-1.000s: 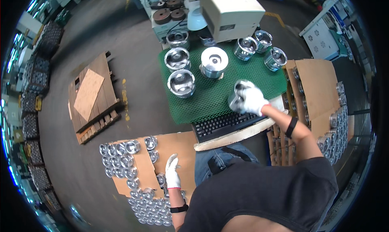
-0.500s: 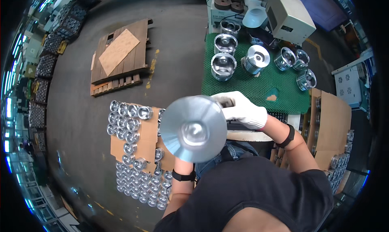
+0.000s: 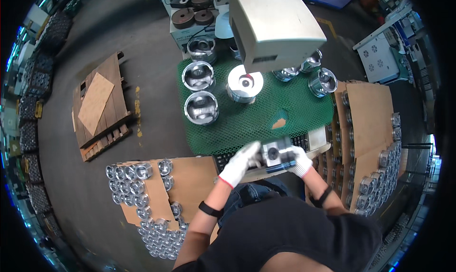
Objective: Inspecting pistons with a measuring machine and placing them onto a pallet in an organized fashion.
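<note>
A silvery metal piston [image 3: 277, 153] is held on its side just in front of the green mesh mat [image 3: 228, 129], its round pin hole showing. Its outline is slightly smeared by motion. My right hand [image 3: 300, 162], in a white knit glove, grips the piston's right side. My left hand [image 3: 241, 164], gloved alike, has its fingers against the left side, partly blurred. On the mat, one piston [image 3: 245, 82] stands crown up under a light. Two pistons [image 3: 201, 108] [image 3: 198, 76] sit left of it with their hollow ends up.
A beige boxy machine [image 3: 280, 25] overhangs the mat's far side. More pistons [image 3: 323, 82] stand at its right. Cardboard-layered stacks of pistons flank me, left [image 3: 190, 177] and right [image 3: 370, 125]. A wooden pallet [image 3: 102, 101] lies on the floor at left. Brown discs [image 3: 183, 18] sit at the back.
The piston has come down from close before the camera to the mat's front edge and turned from crown-facing onto its side. My left hand has come into sight. The view has shifted.
</note>
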The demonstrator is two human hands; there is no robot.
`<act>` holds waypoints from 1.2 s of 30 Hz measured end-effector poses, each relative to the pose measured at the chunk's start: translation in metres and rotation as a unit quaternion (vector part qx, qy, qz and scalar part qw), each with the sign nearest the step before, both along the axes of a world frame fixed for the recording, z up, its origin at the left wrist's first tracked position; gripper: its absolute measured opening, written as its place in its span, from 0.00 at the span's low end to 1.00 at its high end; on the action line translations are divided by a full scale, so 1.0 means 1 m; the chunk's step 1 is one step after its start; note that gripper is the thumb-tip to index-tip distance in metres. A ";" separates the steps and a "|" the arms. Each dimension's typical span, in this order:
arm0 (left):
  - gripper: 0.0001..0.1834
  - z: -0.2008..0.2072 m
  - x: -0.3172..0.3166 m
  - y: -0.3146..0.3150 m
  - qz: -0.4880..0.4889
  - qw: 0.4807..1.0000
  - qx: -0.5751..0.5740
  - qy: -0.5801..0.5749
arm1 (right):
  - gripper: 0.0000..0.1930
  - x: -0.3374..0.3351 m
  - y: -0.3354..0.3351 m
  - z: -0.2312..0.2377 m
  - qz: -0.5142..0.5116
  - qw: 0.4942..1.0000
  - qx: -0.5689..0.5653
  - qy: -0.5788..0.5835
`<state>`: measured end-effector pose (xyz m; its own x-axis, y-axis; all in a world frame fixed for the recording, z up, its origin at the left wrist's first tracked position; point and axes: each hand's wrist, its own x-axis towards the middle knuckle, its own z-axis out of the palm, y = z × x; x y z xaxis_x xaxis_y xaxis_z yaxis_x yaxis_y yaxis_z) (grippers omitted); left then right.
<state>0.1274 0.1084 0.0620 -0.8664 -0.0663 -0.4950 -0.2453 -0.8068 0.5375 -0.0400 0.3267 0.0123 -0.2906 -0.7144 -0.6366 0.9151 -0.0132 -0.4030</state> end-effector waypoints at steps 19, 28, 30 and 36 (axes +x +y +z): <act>0.62 -0.025 -0.054 -0.062 0.095 0.889 -0.438 -0.092 | 0.18 -0.121 -0.076 0.032 -0.042 0.963 0.118 0.240; 0.51 -0.037 0.157 0.015 0.309 0.924 -0.132 -0.181 | 0.14 -0.102 -0.255 0.026 0.044 0.928 0.108 0.354; 0.53 -0.078 0.224 0.035 0.386 0.891 -0.114 -0.212 | 0.14 -0.095 -0.265 0.032 0.053 0.913 0.116 0.387; 0.57 -0.081 0.286 0.048 0.472 0.835 -0.049 -0.280 | 0.15 -0.120 -0.264 0.059 0.221 0.825 0.137 0.502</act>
